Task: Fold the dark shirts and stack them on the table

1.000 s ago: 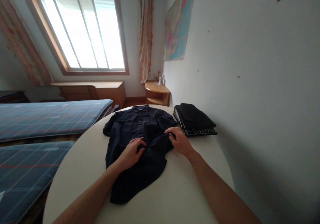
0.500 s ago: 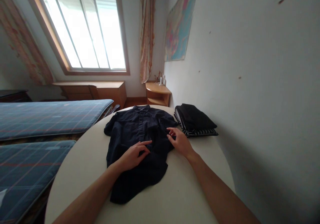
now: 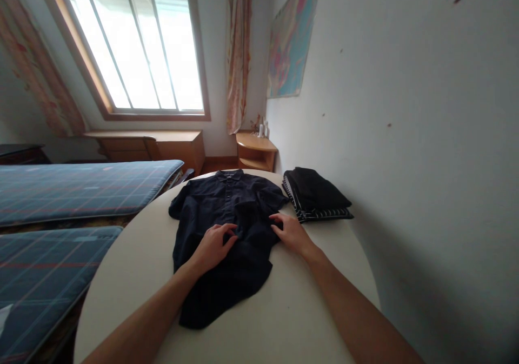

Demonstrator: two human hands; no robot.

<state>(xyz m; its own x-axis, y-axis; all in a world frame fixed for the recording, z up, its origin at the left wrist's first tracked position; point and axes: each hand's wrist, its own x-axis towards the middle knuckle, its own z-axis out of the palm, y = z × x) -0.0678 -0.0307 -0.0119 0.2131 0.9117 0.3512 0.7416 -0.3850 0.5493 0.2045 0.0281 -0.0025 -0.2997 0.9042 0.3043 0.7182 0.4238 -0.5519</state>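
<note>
A dark navy short-sleeved shirt [image 3: 206, 202] lies spread on a round white table [image 3: 117, 277], its collar at the far edge and its buttoned front facing up. My left hand [image 3: 217, 243] is over the middle of the shirt, thumb and fingers curved with a gap between them. At the shirt's right side, below the sleeve, is my right hand [image 3: 290, 231], its thumb and fingers also apart. Neither hand visibly grips cloth. The shirt's lower hem hangs toward the near left, curved and uneven.
Folded dark clothes [image 3: 318, 193], some striped, are stacked at the table's right edge beside the wall [image 3: 425, 164]. Blue plaid mattresses [image 3: 81, 191] lie to the left. A wooden desk [image 3: 178, 142] and a small corner shelf [image 3: 255, 143] stand beyond the table.
My left hand has drawn slightly back and up, its fingers more curled. My right hand has dropped a little along the shirt's right side. The shirt looks nearly the same.
</note>
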